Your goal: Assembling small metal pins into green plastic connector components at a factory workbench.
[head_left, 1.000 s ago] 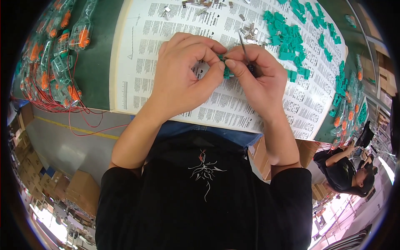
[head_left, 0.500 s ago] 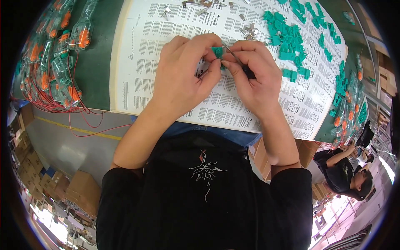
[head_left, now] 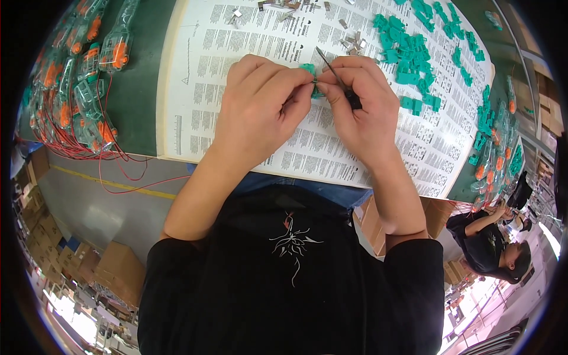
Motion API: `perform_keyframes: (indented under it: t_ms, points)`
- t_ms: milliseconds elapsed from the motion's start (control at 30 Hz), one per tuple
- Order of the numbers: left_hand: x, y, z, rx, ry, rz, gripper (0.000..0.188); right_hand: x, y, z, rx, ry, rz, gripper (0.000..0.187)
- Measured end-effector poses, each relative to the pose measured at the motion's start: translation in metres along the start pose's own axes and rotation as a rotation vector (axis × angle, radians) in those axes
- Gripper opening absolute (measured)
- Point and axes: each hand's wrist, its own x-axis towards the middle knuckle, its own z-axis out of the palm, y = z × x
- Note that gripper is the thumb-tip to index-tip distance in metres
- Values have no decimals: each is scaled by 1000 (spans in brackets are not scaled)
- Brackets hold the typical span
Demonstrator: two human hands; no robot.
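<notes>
My left hand (head_left: 260,109) is closed, its thumb and fingertips pinched at a small green plastic part (head_left: 308,67) over the paper-covered board. My right hand (head_left: 364,109) meets it from the other side, thumb and forefinger closed at the same part. Tucked in the right hand is a screwdriver (head_left: 332,70) with a dark handle, its thin shaft pointing up and to the left, away from the part. Fingertips hide most of the green part, and whatever tiny piece sits between them cannot be made out.
Loose green plastic parts (head_left: 408,59) lie in a heap right of my hands. Small metal pieces (head_left: 353,44) are scattered beyond them. Clear-green housings with orange parts (head_left: 115,53) and red wires crowd the left side. Another person (head_left: 488,242) sits at the far right.
My left fingers have drawn closer together at the green part. The screwdriver shaft has swung up, its tip now clear of the part.
</notes>
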Motion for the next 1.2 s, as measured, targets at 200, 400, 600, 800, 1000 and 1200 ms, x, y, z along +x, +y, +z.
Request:
perform_keyframes:
  t_ms: [200,400,600,800,1000,1200]
  points:
    - [1,1,0,55,-18,67,19,4,-1,-3,-32,-62,21,15]
    - [4,0,-7,36,-105,59,17,5,0,-7,12,-116,40,14]
    - [6,-2,-16,-109,-129,16,16,3,0,-13,247,-127,178,13]
    - [8,-2,-22,-168,-210,-58,17,4,4,-14,376,-186,293,13]
    - [9,-3,-20,-222,-182,-99,14,5,0,-21,342,-302,296,16]
    - [7,0,-14,-215,-134,-206,11,3,-5,-12,179,-151,188,14]
